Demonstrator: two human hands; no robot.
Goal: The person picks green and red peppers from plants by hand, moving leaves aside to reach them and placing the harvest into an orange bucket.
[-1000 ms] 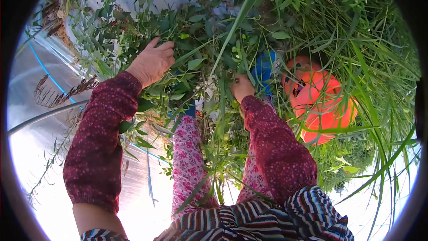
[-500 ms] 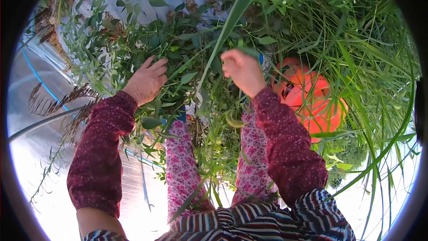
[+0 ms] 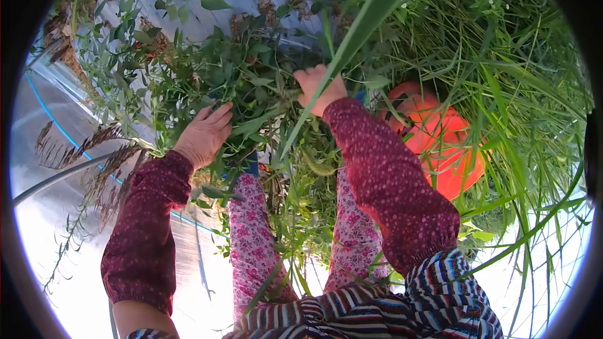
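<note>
Dense leafy plants point(image 3: 251, 81) with thin stems and pointed green leaves fill the middle of the view. My left hand point(image 3: 206, 135) is in the foliage at their left side, its fingers stretched toward the leaves and its thumb hidden. My right hand point(image 3: 321, 90) is farther right and higher, with its fingers curled over leafy stems; its fingertips are partly hidden. A long broad grass blade point(image 3: 361, 34) passes in front of it. Right of my right forearm sits an orange-red plastic container point(image 3: 461, 166), partly covered by grass.
Tall grass point(image 3: 502, 88) crowds the right side. Pale ground sheeting point(image 3: 188, 12) with dry debris lies behind the plants. A blue line point(image 3: 56, 127) and a grey hose point(image 3: 56, 179) run along the left beside dried fronds point(image 3: 113, 150). My legs in flowered trousers point(image 3: 254, 232) stand among the stems.
My right hand has moved left into the foliage from beside the orange-red container. My left hand has shifted slightly down and stays among the leaves.
</note>
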